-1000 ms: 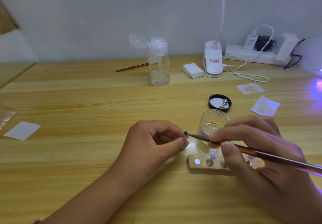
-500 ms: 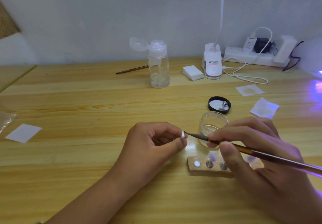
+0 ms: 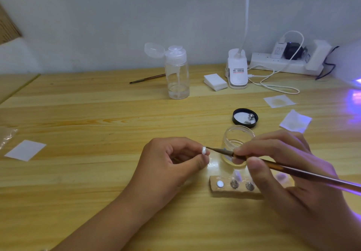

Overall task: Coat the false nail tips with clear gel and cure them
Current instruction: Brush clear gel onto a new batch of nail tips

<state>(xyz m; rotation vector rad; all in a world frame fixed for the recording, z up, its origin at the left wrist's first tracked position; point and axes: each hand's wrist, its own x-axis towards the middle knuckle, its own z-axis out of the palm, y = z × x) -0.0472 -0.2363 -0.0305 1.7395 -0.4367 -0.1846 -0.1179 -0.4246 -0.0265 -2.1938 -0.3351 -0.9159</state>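
One nail tip [image 3: 204,150] between left fingertips [image 3: 202,161]

a bare left hand [image 3: 170,162] and right hand [image 3: 293,172] on bare forearms, thumbnails cut short.

A: Any text legible at this station?

B: Print in two spots, neither one readable. First: the white clip lamp base [image 3: 237,79] at the back of the desk [image 3: 93,112]. It carries a small label [image 3: 238,70] with red marks and black lines, too small to make out.

A: And the second?

B: A white charger [image 3: 278,51] plugged into the power strip [image 3: 269,63] by the wall. There are rows of grey fine print on its face, blurred to smudges.

A: Any brand, number or sign you can log?

B: None can be read.
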